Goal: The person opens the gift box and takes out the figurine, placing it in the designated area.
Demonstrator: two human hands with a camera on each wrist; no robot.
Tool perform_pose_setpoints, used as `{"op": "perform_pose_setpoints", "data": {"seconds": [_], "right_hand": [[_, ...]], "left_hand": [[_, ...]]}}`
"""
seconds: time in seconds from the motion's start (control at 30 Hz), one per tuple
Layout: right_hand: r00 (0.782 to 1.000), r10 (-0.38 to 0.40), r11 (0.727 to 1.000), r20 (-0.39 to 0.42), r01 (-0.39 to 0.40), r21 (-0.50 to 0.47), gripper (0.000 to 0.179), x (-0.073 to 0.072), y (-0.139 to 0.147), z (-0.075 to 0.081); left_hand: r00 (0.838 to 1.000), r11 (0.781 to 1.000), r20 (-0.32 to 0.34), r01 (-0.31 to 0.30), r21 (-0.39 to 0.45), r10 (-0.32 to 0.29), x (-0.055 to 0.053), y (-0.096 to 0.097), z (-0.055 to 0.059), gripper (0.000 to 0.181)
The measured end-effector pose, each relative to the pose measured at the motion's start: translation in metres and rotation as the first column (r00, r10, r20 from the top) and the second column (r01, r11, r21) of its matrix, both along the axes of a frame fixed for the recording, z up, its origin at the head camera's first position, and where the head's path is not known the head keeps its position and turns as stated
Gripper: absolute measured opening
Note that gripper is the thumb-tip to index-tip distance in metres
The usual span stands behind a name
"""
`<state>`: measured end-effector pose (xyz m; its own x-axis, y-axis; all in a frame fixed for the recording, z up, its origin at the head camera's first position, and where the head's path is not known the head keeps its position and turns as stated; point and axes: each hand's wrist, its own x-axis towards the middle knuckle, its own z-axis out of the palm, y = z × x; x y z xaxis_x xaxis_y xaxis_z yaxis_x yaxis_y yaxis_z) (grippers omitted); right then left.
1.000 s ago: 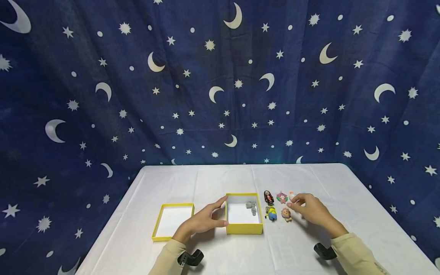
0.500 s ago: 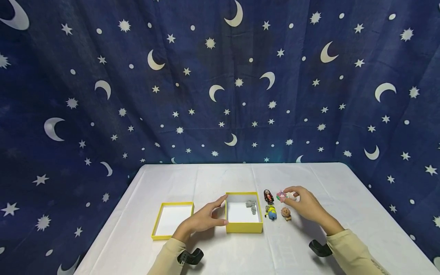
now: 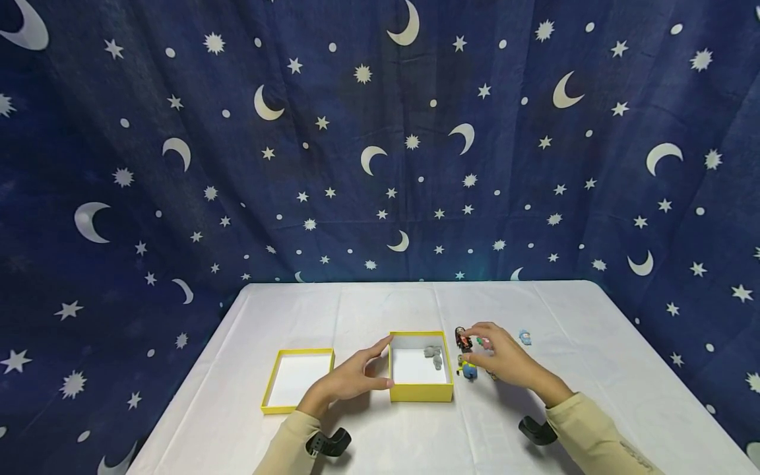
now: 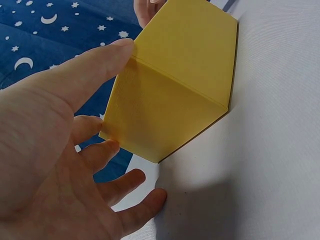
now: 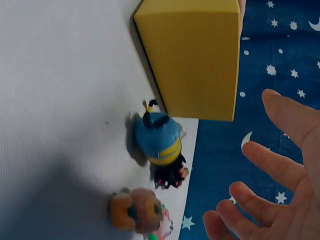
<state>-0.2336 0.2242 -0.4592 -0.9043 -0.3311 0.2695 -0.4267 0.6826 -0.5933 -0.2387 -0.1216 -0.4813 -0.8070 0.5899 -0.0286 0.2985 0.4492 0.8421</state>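
Note:
My left hand (image 3: 350, 379) is at the left side of an open yellow box (image 3: 421, 394), thumb at its near corner and fingers toward the far one. In the left wrist view the thumb tip touches the box's corner edge and the lower fingers hang loose. Two grey pieces (image 3: 437, 359) lie inside the box. My right hand (image 3: 507, 356) hovers over small figures right of the box, fingers spread and holding nothing. Nearest are a black-haired doll (image 3: 461, 338) and a blue-and-yellow minion figure (image 3: 469, 371). A brown lion-like figure (image 5: 135, 210) and a pink figure (image 3: 485, 343) are partly hidden.
A yellow-rimmed box lid (image 3: 297, 379) lies inner side up, left of my left hand. One light blue figure (image 3: 525, 337) stands alone beyond my right hand. The white-covered table (image 3: 368, 307) meets a dark blue star-and-moon curtain (image 3: 332, 165) at the back.
My right hand has moved left across the figures, from the white one past the pink one to the doll, uncovering the light blue figure. The left hand and box have stayed put.

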Motion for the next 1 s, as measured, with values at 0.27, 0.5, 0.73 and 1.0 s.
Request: {"op": "perform_pose_setpoints", "data": {"seconds": [0.27,0.5,0.73,1.0], "right_hand": [[0.997,0.071,0.997,0.043,-0.072,0.022,0.048,0.001,-0.015,-0.002],[0.989,0.104,0.994,0.101,-0.108,0.034,0.048,-0.005,-0.03,-0.001],[0.985,0.068,0.989,0.157,-0.086,0.116,0.048,-0.008,-0.044,0.005],[0.98,-0.008,0.985,0.2,-0.026,0.169,0.045,-0.01,-0.056,0.012]], "left_hand": [[1.0,1.0,0.015,0.003,0.019,-0.004,0.0,0.001,-0.001,0.087],[1.0,1.0,0.013,0.001,0.021,-0.001,0.0,0.001,0.0,0.087],[1.0,1.0,0.007,0.002,0.019,-0.002,-0.001,0.001,0.0,0.087],[1.0,1.0,-0.001,0.001,0.005,-0.001,-0.001,0.001,0.0,0.087]]}}
